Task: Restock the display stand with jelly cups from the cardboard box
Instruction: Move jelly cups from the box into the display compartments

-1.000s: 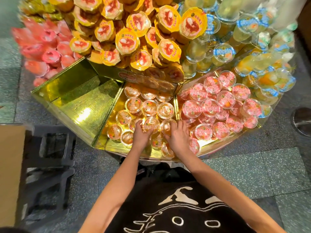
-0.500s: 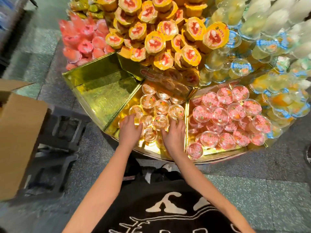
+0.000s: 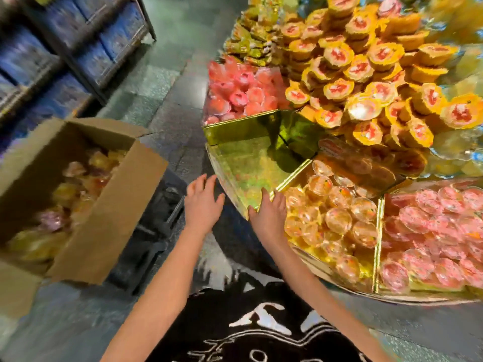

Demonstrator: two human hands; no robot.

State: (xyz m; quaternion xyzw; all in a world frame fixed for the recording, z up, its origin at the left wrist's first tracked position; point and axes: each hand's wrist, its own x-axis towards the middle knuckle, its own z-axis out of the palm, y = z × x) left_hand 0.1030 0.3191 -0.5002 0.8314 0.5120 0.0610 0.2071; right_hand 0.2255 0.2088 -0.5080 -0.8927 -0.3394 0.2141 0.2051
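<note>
The gold display stand (image 3: 230, 131) fills the right side, split into wedge compartments. One wedge holds clear orange jelly cups (image 3: 337, 218); the wedge beside it on the left (image 3: 248, 163) shows bare gold foil. An open cardboard box (image 3: 109, 205) of jelly cups (image 3: 65, 194) stands at the left, blurred. My left hand (image 3: 202, 202) hovers with fingers spread between the stand and the box, holding nothing. My right hand (image 3: 269, 215) is spread over the stand's front rim beside the orange cups and holds nothing.
Pink-lidded cups (image 3: 431, 231) fill the wedge at the right. Yellow cups (image 3: 366, 74) and pink cups (image 3: 235, 92) are piled on the upper tier. A dark stool or crate (image 3: 154, 231) stands under the box. Blue shelving (image 3: 65, 48) lines the far left across a tiled aisle.
Both hands have left the orange cups and moved left, empty. The view has swung left, bringing the open cardboard box fully into sight.
</note>
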